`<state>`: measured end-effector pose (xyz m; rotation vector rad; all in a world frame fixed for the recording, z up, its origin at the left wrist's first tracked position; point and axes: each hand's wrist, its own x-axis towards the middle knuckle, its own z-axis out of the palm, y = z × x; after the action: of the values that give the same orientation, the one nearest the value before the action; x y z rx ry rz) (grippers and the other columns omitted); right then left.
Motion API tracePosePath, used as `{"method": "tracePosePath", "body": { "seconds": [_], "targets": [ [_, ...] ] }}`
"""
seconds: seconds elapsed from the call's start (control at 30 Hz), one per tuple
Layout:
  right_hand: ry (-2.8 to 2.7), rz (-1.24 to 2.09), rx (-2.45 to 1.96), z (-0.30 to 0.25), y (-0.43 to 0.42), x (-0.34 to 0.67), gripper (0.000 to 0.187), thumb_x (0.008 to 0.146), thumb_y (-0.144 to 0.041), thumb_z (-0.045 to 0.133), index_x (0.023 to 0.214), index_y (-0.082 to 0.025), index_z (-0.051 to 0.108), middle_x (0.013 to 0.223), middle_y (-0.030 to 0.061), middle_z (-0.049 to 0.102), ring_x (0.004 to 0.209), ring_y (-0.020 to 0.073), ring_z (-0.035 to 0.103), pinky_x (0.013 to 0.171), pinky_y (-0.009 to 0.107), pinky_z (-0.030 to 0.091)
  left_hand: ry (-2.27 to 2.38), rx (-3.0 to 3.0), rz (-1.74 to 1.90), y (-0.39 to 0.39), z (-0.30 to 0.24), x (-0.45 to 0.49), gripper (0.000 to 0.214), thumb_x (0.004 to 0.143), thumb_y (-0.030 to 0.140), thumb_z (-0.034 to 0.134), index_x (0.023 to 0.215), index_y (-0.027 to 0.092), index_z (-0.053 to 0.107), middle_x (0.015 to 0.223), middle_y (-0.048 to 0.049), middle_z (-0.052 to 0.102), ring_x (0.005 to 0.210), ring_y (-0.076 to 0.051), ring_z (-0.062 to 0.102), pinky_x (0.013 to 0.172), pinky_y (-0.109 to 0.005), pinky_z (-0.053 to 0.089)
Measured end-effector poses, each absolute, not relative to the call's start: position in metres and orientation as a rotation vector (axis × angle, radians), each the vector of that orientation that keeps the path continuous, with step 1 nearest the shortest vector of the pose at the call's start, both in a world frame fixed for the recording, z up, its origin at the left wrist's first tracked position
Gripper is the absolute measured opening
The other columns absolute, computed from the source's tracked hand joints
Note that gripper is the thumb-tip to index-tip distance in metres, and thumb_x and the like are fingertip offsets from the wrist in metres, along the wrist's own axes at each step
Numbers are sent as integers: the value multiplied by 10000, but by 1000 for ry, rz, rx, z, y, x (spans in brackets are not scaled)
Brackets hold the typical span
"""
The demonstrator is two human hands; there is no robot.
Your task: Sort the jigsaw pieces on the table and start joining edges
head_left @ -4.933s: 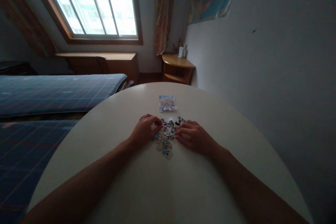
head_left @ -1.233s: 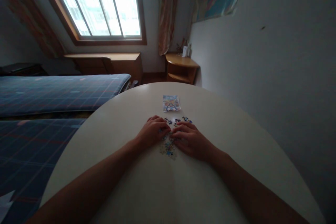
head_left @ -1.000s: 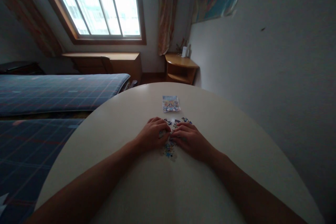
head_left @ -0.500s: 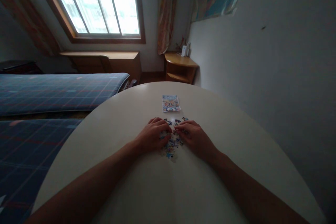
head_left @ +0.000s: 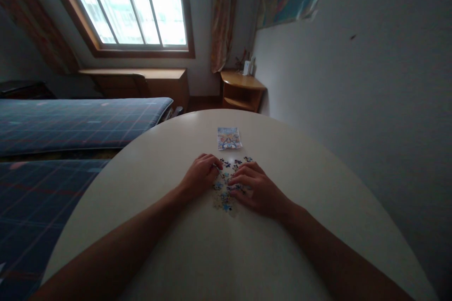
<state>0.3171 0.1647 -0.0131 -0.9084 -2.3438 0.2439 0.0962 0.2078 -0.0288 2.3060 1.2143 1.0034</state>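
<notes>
Many small jigsaw puzzle pieces [head_left: 226, 195] lie loose in a heap on the white table [head_left: 158, 169], between my two hands. My left hand [head_left: 202, 172] rests at the left edge of the heap, its fingers curled together; a small piece seems to be at its fingertips, too small to make out clearly. My right hand [head_left: 256, 186] lies over the right side of the heap with its fingers apart, touching pieces and hiding some of them. Beyond the pieces lies a printed picture sheet [head_left: 229, 138], flat on the table.
A bed with a blue plaid mattress [head_left: 81, 122] stands to the left of the table. Against the far wall are a wooden desk [head_left: 165, 74] and a corner shelf [head_left: 242, 80]. A bare wall [head_left: 353, 103] runs close along the right.
My left hand has drawn back a little to the left, away from my right hand. The right hand's fingers have spread and come lower over the pieces.
</notes>
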Motion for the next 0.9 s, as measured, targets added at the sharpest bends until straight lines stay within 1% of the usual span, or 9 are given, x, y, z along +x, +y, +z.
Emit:
{"method": "tracePosePath", "body": {
  "seconds": [0.1, 0.17, 0.3, 0.47, 0.6, 0.7, 0.8, 0.9],
  "targets": [
    [-2442, 279, -779, -15, 162, 316, 174, 840, -324, 732, 991, -240, 714, 1011, 49, 679, 1135, 242, 534, 1068, 433, 380, 1167, 2300, 982, 207, -25, 97, 241, 794, 71, 442, 769, 200, 643, 873, -30, 678, 927, -205, 573, 917, -368, 445],
    [-2429, 270, -801, -17, 163, 316, 160, 840, -305, 732, 985, -239, 714, 1007, 47, 682, 1141, 245, 533, 1064, 434, 382, 1158, 2298, 973, 207, -24, 97, 236, 790, 74, 442, 760, 198, 641, 869, -31, 674, 927, -205, 568, 918, -367, 438],
    [-2343, 226, -935, -20, 169, 319, 158, 836, -285, 737, 982, -231, 711, 992, 47, 689, 1101, 244, 548, 1024, 437, 417, 1156, 2323, 946, 205, -26, 97, 218, 774, 80, 461, 774, 200, 643, 890, -34, 671, 951, -213, 561, 944, -387, 425],
    [-2215, 147, -1210, -20, 174, 322, 166, 837, -298, 742, 987, -228, 728, 1000, 60, 679, 1068, 259, 543, 962, 449, 455, 1128, 2435, 836, 201, -27, 95, 188, 774, 109, 512, 829, 217, 656, 1011, -29, 667, 1065, -238, 534, 1005, -432, 397],
    [-2144, 118, -1302, -19, 176, 326, 215, 882, -291, 689, 1075, -204, 727, 1017, 85, 673, 1037, 261, 549, 955, 463, 461, 1119, 2484, 809, 199, -27, 96, 189, 761, 123, 563, 893, 226, 652, 1043, -34, 655, 1097, -252, 522, 1017, -451, 402],
    [-2183, 118, -1198, -19, 175, 325, 243, 877, -283, 688, 1110, -219, 716, 1059, 86, 658, 1058, 252, 546, 966, 446, 457, 1120, 2466, 831, 202, -30, 96, 205, 796, 108, 536, 904, 230, 660, 1048, -35, 664, 1100, -242, 529, 1025, -447, 409],
    [-2306, 171, -1000, -20, 171, 323, 227, 818, -295, 747, 1040, -254, 722, 1082, 60, 655, 1114, 254, 531, 1021, 455, 416, 1108, 2434, 866, 205, -33, 96, 272, 835, 79, 480, 947, 229, 677, 1072, -39, 666, 1110, -224, 538, 1033, -432, 420],
    [-2361, 219, -927, -21, 169, 323, 198, 792, -293, 773, 978, -253, 719, 1079, 46, 662, 1167, 267, 506, 1057, 476, 380, 1096, 2389, 913, 207, -35, 96, 302, 843, 68, 469, 996, 218, 682, 1091, -45, 670, 1113, -211, 548, 1032, -412, 436]
  ]
}}
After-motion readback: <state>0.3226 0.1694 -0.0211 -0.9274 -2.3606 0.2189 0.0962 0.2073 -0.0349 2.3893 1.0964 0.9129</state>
